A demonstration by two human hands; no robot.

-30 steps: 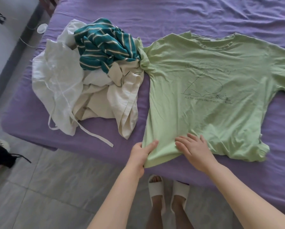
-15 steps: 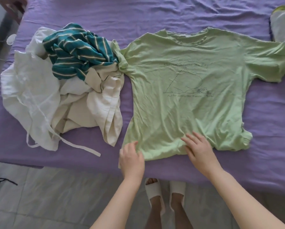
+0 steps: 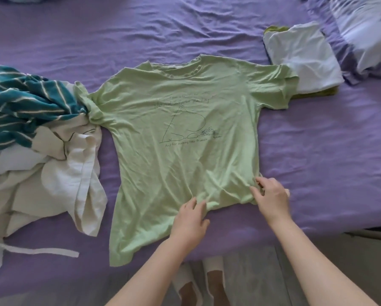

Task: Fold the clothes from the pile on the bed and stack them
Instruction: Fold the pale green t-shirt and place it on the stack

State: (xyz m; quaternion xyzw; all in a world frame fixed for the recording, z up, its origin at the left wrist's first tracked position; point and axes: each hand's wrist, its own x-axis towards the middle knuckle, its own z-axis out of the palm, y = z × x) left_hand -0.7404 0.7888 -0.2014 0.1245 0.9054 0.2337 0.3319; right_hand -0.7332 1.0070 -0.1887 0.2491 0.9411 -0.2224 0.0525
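A light green T-shirt (image 3: pixel 185 133) with a line drawing lies spread face up on the purple bed (image 3: pixel 317 162). My left hand (image 3: pixel 190 219) rests on its bottom hem near the middle, fingers lying on the cloth. My right hand (image 3: pixel 272 195) pinches the shirt's lower right corner, where the cloth bunches. To the left lies the pile: a teal striped garment (image 3: pixel 24 104) on top of cream and white clothes (image 3: pixel 52 173). At the back right sits a stack of folded clothes (image 3: pixel 302 56), white on top of olive green, touching the shirt's right sleeve.
A pale pillow (image 3: pixel 366 29) lies at the far right corner. The bed's near edge runs along the bottom, with grey floor tiles and my feet in white slippers (image 3: pixel 198 281) below it. A white strap (image 3: pixel 41 251) from the pile trails near the front edge.
Both hands slid right along the hem: the left from the lower left corner to the middle, the right to the lower right corner. The view shifted right, revealing the folded stack.
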